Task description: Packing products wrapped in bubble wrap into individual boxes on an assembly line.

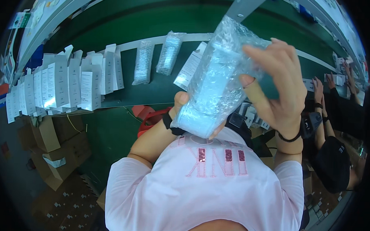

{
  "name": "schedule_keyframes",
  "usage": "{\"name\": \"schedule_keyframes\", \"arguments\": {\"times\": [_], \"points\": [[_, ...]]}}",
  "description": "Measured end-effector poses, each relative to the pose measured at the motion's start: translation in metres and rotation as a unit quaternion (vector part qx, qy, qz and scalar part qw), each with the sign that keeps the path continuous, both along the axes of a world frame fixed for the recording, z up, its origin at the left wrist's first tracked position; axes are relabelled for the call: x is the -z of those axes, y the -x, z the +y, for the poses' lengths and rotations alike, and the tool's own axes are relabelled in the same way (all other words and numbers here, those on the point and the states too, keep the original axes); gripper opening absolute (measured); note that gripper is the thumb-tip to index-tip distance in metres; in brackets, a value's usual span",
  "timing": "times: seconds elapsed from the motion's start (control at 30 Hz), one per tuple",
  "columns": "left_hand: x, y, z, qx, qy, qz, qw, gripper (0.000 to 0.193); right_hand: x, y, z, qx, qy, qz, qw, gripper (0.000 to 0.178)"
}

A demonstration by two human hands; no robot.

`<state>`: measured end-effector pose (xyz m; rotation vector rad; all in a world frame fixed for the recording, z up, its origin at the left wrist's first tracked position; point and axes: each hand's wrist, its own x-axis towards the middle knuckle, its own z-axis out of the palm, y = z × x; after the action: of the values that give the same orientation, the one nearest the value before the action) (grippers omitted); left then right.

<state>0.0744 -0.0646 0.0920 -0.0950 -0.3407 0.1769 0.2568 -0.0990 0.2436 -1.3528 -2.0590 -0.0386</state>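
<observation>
I see the left hand [180, 101] curled around the lower end of a filled, clear bubble-wrap pouch [212, 84], held up between the pale shirt [227, 198] and the tabletop [155, 89], while the right hand [282, 84] stands half open at its upper right side, thumb and forefinger apart (whether any fingertip catches film, I cannot tell). My worry is that slick plastic could slide through that single low grip, since the upper end leans away unsupported, or sweep against the white carton [187, 71] just beyond.
</observation>
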Motion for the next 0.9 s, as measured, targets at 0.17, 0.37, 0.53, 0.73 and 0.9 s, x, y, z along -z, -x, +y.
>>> {"name": "schedule_keyframes", "arguments": {"times": [0.17, 0.37, 0.53, 0.73, 0.9], "points": [[0.005, 0.001, 0.007, 0.11, 0.167, -0.001, 0.98, 0.058, 0.009, 0.043, 0.005, -0.052, -0.035, 0.007, 0.998, 0.047], [0.006, 0.006, 0.007, 0.161, 0.213, -0.027, 0.963, 0.054, 0.025, 0.064, 0.013, -0.028, -0.099, 0.066, 0.992, 0.056], [0.014, -0.003, 0.001, 0.131, 0.241, -0.133, 0.952, 0.056, 0.021, 0.052, 0.021, -0.023, -0.08, 0.054, 0.995, 0.041], [0.045, 0.024, 0.023, -0.001, -0.024, 0.287, 0.958, 0.044, 0.053, -0.005, 0.03, 0.06, 0.13, 0.404, 0.904, 0.067], [0.068, 0.066, 0.025, -0.007, 0.005, 0.284, 0.959, 0.055, 0.102, -0.003, 0.079, -0.139, 0.607, 0.184, 0.761, 0.055]]}}
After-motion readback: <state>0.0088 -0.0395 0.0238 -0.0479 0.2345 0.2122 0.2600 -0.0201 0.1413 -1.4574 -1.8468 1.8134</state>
